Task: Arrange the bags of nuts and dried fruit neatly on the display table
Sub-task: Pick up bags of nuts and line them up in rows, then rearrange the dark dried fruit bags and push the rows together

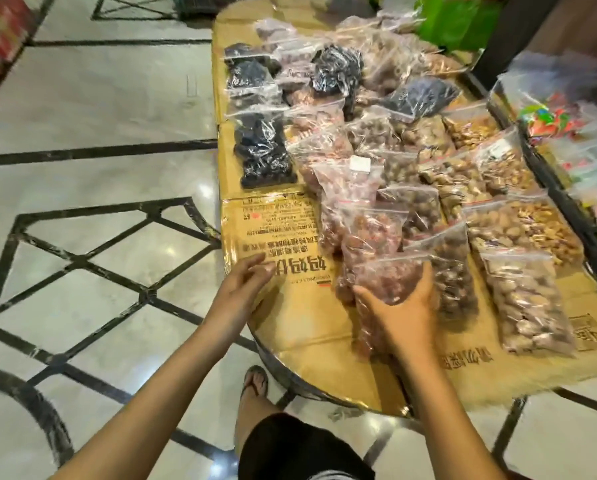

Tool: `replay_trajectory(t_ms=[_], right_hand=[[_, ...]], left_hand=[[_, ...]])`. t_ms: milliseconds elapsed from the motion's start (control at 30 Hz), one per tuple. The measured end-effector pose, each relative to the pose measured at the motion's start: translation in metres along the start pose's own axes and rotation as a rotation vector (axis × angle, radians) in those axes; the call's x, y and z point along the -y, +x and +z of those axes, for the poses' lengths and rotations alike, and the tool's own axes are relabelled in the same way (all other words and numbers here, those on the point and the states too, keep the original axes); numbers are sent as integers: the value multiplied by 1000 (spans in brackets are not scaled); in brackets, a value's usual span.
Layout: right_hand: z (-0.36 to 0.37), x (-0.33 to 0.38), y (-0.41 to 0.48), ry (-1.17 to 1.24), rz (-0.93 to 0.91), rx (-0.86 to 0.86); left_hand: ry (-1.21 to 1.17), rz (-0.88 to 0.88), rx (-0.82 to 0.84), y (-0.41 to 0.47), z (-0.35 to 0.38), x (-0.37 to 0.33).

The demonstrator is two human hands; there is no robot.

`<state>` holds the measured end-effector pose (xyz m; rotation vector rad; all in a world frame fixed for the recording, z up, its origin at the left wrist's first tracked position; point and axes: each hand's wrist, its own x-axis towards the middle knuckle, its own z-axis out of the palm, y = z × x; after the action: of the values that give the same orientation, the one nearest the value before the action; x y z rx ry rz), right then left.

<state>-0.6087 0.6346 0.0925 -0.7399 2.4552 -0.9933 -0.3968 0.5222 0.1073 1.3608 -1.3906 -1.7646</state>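
Note:
Several clear zip bags of nuts and dried fruit lie in rows on a display table covered with flattened cardboard. My right hand grips a bag of reddish dried fruit at the near end of a row of similar bags. My left hand rests with its fingers apart on bare printed cardboard, left of that bag. Bags of dark dried fruit line the left side. A long bag of pale nuts lies to the right.
A second table with colourful packets stands at the right, its dark rim beside the nut bags. A green bag sits at the far end. The floor is glossy marble with black lines. My sandalled foot is under the table's near edge.

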Motion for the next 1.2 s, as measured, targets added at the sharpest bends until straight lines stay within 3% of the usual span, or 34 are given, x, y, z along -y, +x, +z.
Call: replay_trajectory(t_ms=[100,233,367,467,567,767,933,1067,1200], right_hand=[[10,35,16,66,-55,-175],[32,95,57,-51,-175,-343],[66,157,101,-21,-206,-266],[88,200,134,-48,-148,-143],[101,226,164,-39,-119,-125],[123,262,257,259,5,-167],[137,296,351,236,204,-152],[141,311,375,151,388,-75],[157,328,359,66,400,-327]], left_hand=[[71,57,41,39,-18,-16],[144,100,24,91,-59,-41],[319,122,-11,132,-102,-64],[447,213,-76,159,-120,-84],[565,280,-93,189,-131,-95],[705,380,143,272,-150,-108],[705,402,311,355,-183,-142],[667,444,338,410,-199,-177],[571,490,403,442,-177,-208]])
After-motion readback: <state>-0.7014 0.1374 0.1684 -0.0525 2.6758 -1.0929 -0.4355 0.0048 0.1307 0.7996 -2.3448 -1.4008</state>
